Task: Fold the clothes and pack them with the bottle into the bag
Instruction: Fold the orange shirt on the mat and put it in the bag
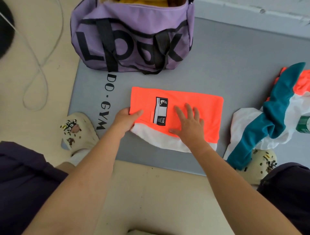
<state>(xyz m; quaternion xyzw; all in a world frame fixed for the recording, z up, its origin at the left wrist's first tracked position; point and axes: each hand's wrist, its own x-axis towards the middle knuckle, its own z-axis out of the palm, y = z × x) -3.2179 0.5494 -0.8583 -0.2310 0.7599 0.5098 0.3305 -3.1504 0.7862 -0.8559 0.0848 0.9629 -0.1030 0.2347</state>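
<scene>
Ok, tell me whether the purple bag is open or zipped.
Open: the purple bag gapes at the top, with yellow fabric visible inside.

We see only a sliver of the green bottle (304,124), cut by the right edge & partly behind the teal-white clothes (268,120). The purple bag (132,38) loses its top to the frame; something yellow inside, can't tell what. Dark round object (5,28) top left: cropped, unclear.

Bare mat (218,67) lies between the bag (132,42) and the shirt (192,107); a clothes pile (275,117) crowds the right.
</scene>
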